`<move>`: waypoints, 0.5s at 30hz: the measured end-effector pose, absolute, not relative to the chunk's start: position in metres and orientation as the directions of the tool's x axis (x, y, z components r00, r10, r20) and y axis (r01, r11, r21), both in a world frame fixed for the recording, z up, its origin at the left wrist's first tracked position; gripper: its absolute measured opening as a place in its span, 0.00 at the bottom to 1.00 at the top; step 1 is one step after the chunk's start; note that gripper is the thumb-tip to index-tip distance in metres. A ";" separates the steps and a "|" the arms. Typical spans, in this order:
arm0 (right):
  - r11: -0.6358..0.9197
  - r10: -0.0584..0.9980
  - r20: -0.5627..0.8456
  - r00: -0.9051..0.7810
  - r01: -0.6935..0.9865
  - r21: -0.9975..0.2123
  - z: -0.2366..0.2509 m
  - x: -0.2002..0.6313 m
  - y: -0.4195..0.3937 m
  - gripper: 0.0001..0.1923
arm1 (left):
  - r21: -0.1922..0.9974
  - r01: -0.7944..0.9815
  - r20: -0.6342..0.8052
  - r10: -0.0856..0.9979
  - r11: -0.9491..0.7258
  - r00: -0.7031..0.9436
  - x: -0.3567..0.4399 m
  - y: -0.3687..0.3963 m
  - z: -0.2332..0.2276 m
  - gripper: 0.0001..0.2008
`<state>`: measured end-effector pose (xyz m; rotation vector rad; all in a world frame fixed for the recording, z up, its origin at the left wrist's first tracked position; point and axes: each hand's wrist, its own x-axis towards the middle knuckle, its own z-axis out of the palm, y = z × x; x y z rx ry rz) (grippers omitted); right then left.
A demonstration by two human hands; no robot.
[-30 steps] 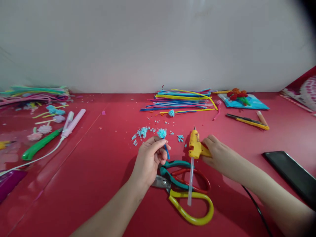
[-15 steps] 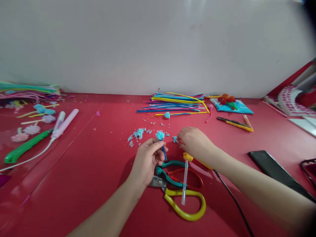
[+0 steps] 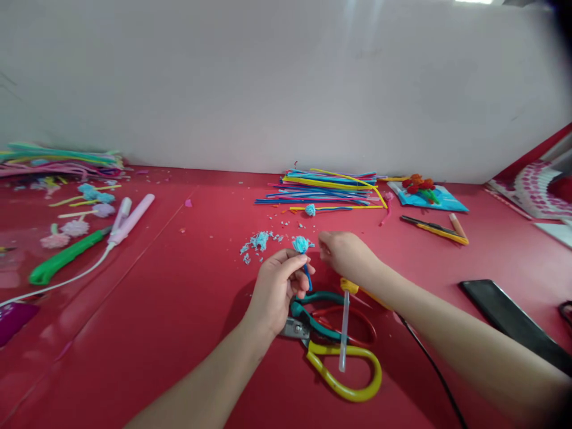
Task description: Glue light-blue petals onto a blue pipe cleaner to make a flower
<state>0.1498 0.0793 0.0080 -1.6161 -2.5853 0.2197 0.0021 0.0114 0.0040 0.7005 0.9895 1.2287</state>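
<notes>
My left hand (image 3: 276, 287) pinches a short blue stem topped with a light-blue fluffy pompom (image 3: 300, 243) and holds it upright above the red table (image 3: 179, 310). Just right of the pompom, my right hand (image 3: 345, 253) has its fingers curled down onto the table; whatever is under the fingertips is hidden. Under my right wrist lies a yellow glue gun (image 3: 349, 286), its clear glue stick (image 3: 343, 333) pointing toward me. Below my left hand lie scissors with teal (image 3: 318, 297), red (image 3: 360, 325) and yellow handles (image 3: 353, 381).
Light-blue scraps (image 3: 257, 241) lie left of the pompom. A pile of coloured pipe cleaners (image 3: 326, 185) sits by the wall, beside a blue packet (image 3: 447, 199), a yellow cutter (image 3: 433, 229) and a black phone (image 3: 513, 322). At left are a pink corded tool (image 3: 131, 217), a green-handled tool (image 3: 62, 259) and finished pompoms (image 3: 74, 227).
My right hand let go of the glue gun, which now lies on the table, and moved left toward the pompom. My left hand kept hold of the stem.
</notes>
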 end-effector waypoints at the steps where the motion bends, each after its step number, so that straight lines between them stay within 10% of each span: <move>1: 0.428 0.901 0.029 -0.433 0.875 -0.226 0.011 0.152 0.079 0.07 | 0.872 -0.435 -0.231 0.972 0.225 0.039 0.002 0.011 0.004 0.05; 10: 0.344 0.906 0.153 -0.394 0.478 -0.808 0.039 0.169 0.059 0.05 | 0.887 -0.386 -0.248 0.967 0.252 0.061 0.004 0.010 0.004 0.07; 15: 0.410 0.868 0.229 -0.441 0.375 -0.832 0.048 0.167 0.050 0.03 | 0.889 -0.356 -0.274 0.957 0.288 0.092 0.006 0.008 0.006 0.08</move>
